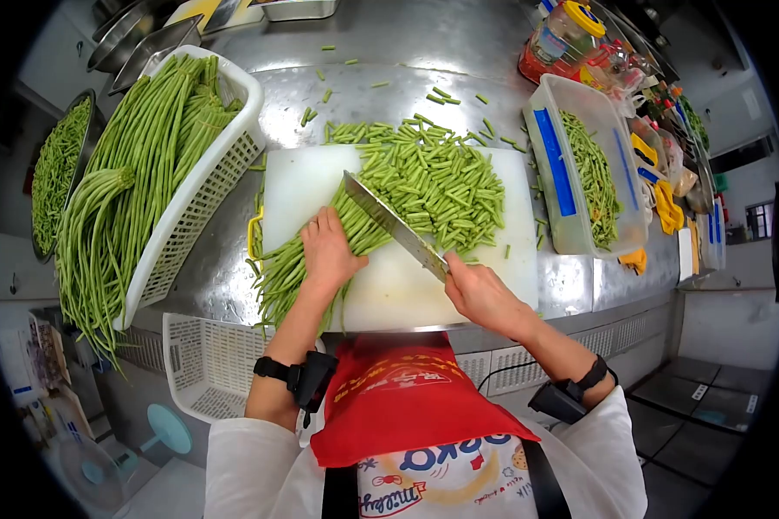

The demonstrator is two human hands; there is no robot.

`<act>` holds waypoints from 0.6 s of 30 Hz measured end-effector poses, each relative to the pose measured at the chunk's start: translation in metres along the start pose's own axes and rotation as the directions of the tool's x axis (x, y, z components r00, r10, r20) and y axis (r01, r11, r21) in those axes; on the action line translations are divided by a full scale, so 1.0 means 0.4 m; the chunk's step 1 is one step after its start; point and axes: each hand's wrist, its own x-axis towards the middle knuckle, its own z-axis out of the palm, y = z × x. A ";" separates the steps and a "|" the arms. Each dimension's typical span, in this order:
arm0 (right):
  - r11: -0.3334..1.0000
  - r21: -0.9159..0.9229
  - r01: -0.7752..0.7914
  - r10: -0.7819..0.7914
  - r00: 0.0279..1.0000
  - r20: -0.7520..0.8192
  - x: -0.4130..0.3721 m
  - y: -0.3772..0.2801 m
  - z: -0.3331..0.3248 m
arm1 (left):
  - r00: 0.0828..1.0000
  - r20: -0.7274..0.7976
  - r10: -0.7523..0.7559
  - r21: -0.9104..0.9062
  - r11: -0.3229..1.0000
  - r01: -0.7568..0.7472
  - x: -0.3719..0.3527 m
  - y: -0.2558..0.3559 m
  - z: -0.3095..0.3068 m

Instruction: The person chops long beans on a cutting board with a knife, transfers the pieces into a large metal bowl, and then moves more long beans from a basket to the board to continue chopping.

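Note:
My right hand (476, 292) is wrapped round the handle of a knife (395, 227), its broad blade slanting up and left across the white cutting board (389, 298). Under my left hand (327, 251) lies a bundle of long green beans (290, 275), which the fingers press against the board. The blade rests at the right side of this bundle, where the whole beans meet a heap of short cut bean pieces (454, 186). That heap covers the board's upper right and spills past its far edge.
At left, a white plastic basket (195, 216) overflows with long whole beans (143, 147). To the right stands a clear tub (541, 130) with cut beans inside. Loose pieces dot the steel table (320, 56). Another white basket (208, 368) sits below the front edge.

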 end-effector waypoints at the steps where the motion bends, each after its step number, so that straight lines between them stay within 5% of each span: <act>1: 1.000 0.013 0.007 -0.007 1.000 0.001 0.025 0.001 0.005 | 1.000 0.013 0.007 0.013 1.000 -0.007 0.001 -0.001 0.000; 5: 0.999 0.008 0.042 -0.042 0.998 -0.054 0.187 0.034 0.137 | 0.998 0.056 0.014 0.029 0.999 -0.015 0.002 -0.010 -0.003; 11: 0.996 0.062 0.066 -0.056 0.987 -0.147 0.194 0.065 0.164 | 0.977 0.081 -0.195 0.126 0.975 0.184 -0.035 0.011 -0.068; 18: 0.996 0.079 0.033 -0.022 0.991 -0.135 0.050 0.016 0.061 | 0.957 0.168 -0.238 -0.094 0.962 0.256 -0.023 -0.043 -0.007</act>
